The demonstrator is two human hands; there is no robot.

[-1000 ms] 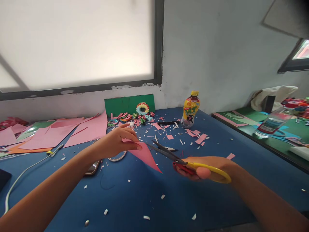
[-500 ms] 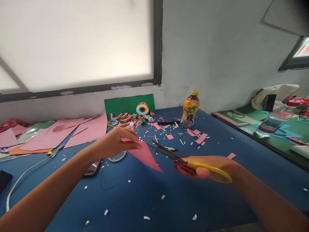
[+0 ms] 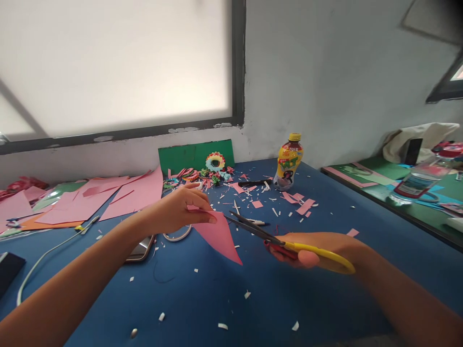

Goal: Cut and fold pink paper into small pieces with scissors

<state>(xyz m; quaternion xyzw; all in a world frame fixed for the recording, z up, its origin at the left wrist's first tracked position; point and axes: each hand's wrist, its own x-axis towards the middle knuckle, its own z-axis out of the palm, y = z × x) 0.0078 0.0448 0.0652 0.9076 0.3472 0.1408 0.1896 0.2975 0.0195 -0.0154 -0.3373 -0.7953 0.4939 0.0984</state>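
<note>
- While the left hand (image 3: 177, 209) pinches a pink paper triangle (image 3: 217, 234) at its upper corner, thumb under and fingers over, the sheet hangs above the blue table (image 3: 202, 299) with its long tip pointing toward 5 o'clock.
- At 3 o'clock from that paper, the right hand (image 3: 318, 248) is closed through the yellow loops of the scissors (image 3: 285, 241); the red pivot sits just at the fingertips.
- Both dark blades are parted narrowly and point toward 10 o'clock, their tips just beside the triangle's right edge; whether they touch it I cannot tell.
- Under the left wrist, at 7 o'clock from the hand, lies a phone (image 3: 139, 249), with a thin ring (image 3: 177, 234) beside it.
- A white cable (image 3: 47, 254) runs off toward 8 o'clock.
- Large pink sheets (image 3: 123, 195) cover the table at 10 o'clock from the left hand.
- A green card (image 3: 195, 155) leans on the wall at 12 o'clock, with a small paper rosette (image 3: 215, 162) and folded scraps in front of it.
- A yellow-labelled drink bottle (image 3: 288, 161) stands upright at 1 o'clock from the scissors, a black marker (image 3: 253, 183) lying near it.
- Small white and pink paper clippings (image 3: 304, 206) are scattered across the table.
</note>
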